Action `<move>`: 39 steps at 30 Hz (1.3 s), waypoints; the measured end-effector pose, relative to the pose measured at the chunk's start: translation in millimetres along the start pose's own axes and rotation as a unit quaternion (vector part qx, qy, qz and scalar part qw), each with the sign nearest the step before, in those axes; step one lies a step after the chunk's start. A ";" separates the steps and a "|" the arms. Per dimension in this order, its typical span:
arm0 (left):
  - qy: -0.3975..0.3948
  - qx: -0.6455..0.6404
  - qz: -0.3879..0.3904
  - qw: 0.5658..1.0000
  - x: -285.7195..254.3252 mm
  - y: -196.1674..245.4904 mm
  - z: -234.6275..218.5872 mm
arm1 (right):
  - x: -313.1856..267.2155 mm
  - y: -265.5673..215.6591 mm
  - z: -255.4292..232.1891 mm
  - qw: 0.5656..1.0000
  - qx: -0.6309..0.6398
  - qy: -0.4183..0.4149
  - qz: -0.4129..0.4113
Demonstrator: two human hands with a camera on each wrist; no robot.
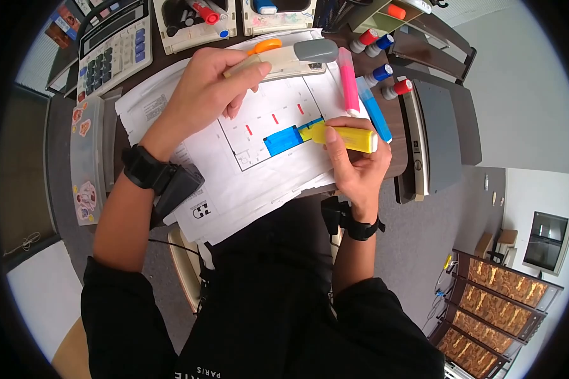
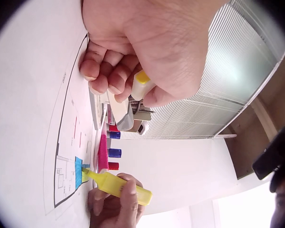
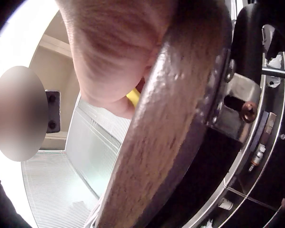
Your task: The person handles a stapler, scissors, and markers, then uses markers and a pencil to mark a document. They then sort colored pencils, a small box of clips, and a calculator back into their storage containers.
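My right hand pinches a yellow highlighter between thumb and fingers. The highlighter's tip meets a printed floor plan, where yellow shows at the right end of a blue-coloured block. Short red marks lie above that block. My left hand is over the upper left of the plan, beside a beige and grey stapler. In the left wrist view, its thumb and fingers pinch a small white and yellow highlighter cap. In the right wrist view, the table edge hides most of the highlighter.
Right of the plan lie a pink highlighter and a blue highlighter. Red and blue markers stand behind them. A calculator and pen holders line the back. A clear sticker-covered box is at left.
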State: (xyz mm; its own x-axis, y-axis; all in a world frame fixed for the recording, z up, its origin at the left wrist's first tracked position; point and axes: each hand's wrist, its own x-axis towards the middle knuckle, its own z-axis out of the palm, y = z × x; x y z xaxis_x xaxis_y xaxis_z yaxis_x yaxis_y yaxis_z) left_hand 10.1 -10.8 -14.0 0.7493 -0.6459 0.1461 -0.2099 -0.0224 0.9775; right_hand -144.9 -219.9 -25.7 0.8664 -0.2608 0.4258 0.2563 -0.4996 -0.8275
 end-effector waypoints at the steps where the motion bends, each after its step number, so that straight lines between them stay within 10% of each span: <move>1: 0.009 0.001 0.011 1.000 0.0 -1.3 0.5 | 0.5 -3.8 -0.2 1.000 -0.011 -0.001 0.008; 36: -0.008 0.006 -0.011 1.000 -1.1 2.4 -2.3 | 1.1 9.5 0.6 0.985 -0.041 0.142 0.092; 39: -0.003 0.004 -0.004 1.000 -0.8 0.8 -0.6 | -0.8 8.4 -2.1 0.982 0.102 0.144 0.069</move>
State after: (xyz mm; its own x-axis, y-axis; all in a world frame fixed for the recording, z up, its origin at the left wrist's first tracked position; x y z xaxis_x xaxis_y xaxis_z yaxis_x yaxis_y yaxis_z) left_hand 9.7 -9.8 -13.3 0.7468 -0.6507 0.1376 -0.2096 -0.0339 0.9772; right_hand -144.3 -225.5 -32.2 0.7492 -0.5524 0.3654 0.2503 -0.2745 -0.9284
